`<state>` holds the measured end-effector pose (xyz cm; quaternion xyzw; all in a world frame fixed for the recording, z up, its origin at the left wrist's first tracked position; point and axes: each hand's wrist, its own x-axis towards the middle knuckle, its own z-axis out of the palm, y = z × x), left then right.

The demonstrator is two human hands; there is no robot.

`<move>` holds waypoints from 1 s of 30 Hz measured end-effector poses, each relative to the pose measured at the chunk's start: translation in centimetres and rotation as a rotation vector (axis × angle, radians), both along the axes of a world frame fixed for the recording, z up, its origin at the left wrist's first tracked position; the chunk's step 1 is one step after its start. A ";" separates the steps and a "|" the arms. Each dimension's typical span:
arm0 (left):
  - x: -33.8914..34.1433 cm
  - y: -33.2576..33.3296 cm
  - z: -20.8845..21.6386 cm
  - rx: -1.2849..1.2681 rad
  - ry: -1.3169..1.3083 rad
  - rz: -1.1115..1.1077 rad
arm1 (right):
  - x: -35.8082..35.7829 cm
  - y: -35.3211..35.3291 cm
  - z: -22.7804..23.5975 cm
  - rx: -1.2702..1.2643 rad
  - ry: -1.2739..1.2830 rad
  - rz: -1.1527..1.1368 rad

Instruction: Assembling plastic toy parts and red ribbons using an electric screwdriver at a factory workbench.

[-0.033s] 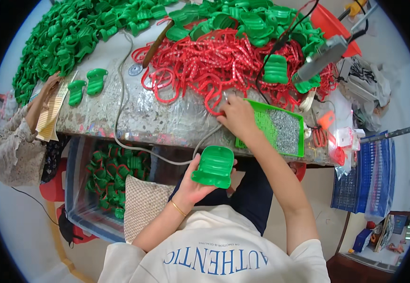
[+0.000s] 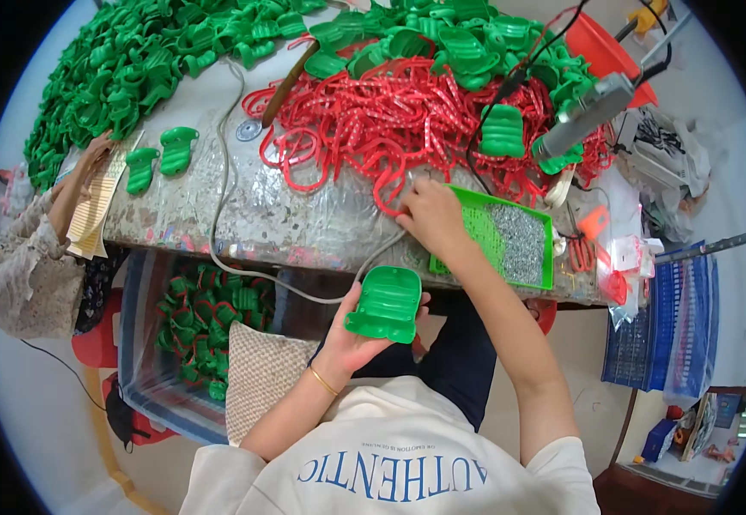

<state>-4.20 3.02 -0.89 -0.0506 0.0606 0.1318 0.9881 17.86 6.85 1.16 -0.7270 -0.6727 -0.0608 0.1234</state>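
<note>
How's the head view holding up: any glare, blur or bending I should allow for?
Head view: evenly lit and sharp at the centre, so the left hand holding the green plastic piece reads clearly; mild glare on the shiny table covering; fisheye bends the table edge, and the rim is black vignette.

Green ribbed sole (image 2: 384, 303); red dotted straps (image 2: 390, 116); green tray (image 2: 547, 249)
</note>
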 end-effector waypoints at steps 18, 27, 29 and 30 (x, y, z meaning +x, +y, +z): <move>0.2 2.0 0.4 0.276 0.063 0.203 | -5.3 -5.4 8.6 0.087 1.114 -0.154; 1.5 0.1 -0.4 0.279 0.237 0.138 | -6.1 -7.3 6.5 0.050 0.503 -0.166; 1.7 0.3 0.1 0.292 0.225 0.149 | -5.3 -8.1 6.4 -0.020 0.729 -0.163; 1.8 0.3 0.4 0.288 0.229 0.145 | -5.1 -8.5 6.6 -0.023 0.733 -0.168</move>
